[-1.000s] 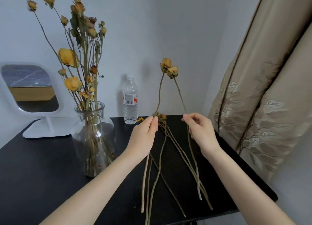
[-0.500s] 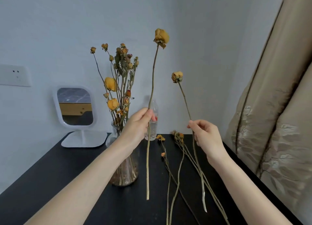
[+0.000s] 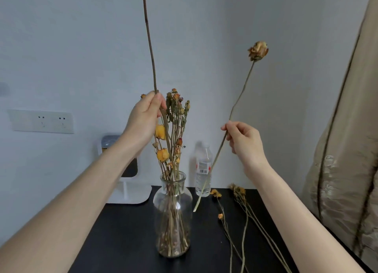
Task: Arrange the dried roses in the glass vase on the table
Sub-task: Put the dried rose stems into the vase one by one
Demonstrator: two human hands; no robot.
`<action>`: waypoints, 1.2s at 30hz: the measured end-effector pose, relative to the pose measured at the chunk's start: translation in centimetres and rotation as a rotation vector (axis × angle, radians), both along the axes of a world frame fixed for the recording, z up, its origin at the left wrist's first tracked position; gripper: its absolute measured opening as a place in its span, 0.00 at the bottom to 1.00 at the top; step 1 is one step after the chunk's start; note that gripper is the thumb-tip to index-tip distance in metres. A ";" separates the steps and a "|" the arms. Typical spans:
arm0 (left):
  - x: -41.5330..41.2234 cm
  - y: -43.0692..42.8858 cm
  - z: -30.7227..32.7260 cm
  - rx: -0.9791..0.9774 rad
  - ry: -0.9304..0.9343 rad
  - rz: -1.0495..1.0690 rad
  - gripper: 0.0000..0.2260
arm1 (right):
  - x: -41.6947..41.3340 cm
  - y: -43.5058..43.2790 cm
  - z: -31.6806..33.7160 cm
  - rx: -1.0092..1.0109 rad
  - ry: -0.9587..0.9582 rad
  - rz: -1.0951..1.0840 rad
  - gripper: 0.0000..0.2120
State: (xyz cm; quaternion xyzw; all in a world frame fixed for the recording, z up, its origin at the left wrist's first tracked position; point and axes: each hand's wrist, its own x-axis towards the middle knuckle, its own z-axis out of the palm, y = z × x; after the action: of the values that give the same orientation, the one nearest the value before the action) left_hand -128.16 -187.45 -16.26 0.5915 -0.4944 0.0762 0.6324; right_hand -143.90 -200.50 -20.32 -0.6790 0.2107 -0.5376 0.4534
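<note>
Above black table [image 3: 126, 231], both hands each pinch one dried rose beside vase [image 3: 172, 215].

1. The glass vase [image 3: 172, 215] is standing on the worktop [image 3: 126, 238], with dried roses [image 3: 173, 129] sitting in it.
2. A water bottle [image 3: 203, 170] is standing behind it, to the right.
3. Loose stems [image 3: 243, 221] are lying right of the vase.
4. A mirror [image 3: 126, 182] is standing behind, to the left.

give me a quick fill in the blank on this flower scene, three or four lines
1. The left hand lowers a long stem into the glass ____.
2. The right hand holds a rose by its ____.
3. The water bottle stands ____ the vase.
4. Loose roses lie on the black ____.

Missing: vase; stem; behind; table
</note>
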 end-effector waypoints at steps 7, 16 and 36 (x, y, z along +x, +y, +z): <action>1.5 -1.0 -1.1 0.037 -0.098 0.094 0.15 | 1.7 0.0 -0.1 -0.020 0.019 0.007 0.14; 2.3 -1.8 -3.4 0.096 -0.103 0.106 0.15 | 2.0 -0.7 -1.4 -0.021 0.067 -0.008 0.14; 1.8 -1.4 -8.7 0.613 -0.238 0.152 0.14 | 2.6 -0.8 -2.6 -0.007 0.113 0.005 0.14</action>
State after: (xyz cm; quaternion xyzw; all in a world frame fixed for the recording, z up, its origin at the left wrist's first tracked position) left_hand -126.33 -188.86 -24.97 0.7764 -0.5190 0.0394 0.3554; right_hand -141.33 -201.27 -22.95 -0.7104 0.2325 -0.4982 0.4395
